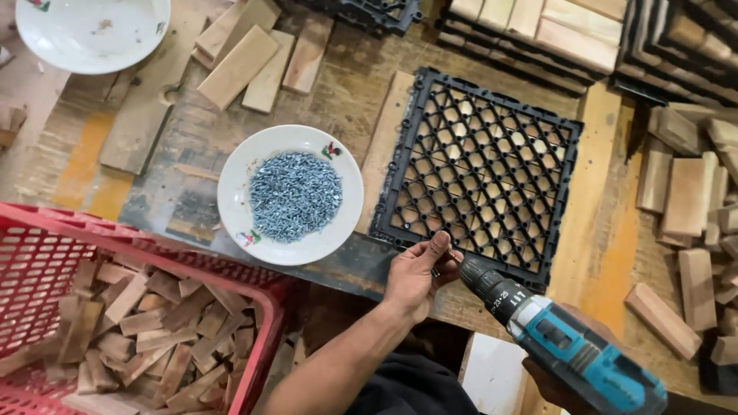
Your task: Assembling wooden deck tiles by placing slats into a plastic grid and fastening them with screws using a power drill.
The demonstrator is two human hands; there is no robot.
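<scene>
The left hand [415,275] has its grip pinched closed, thumb and forefinger pressed together at the tip of the drill [553,338]; whatever small thing they hold is too tiny to make out, though it sits right where the drill's bit meets the fingers. The bit itself is mostly hidden behind the fingertips. The right hand [550,380] is almost wholly covered by the blue and black drill body, with only a sliver showing beneath it; its grip looks wrapped round the handle, but the fingers cannot be seen.

Just beyond the left grip lies a black plastic grid [480,169], flat on the wooden surface [592,253], pale slats showing through its holes. To the left of that grip sits a white plate [234,192] heaped with small silvery screws [294,196]. Nearer the person, left of the forearm, a red crate [265,307] holds wood offcuts [146,330]; its far end is cut off by the frame. Loose wooden blocks [692,207] lie to the right of the drill, partly cropped. A second white bowl [92,31] is cut off at the top left.
</scene>
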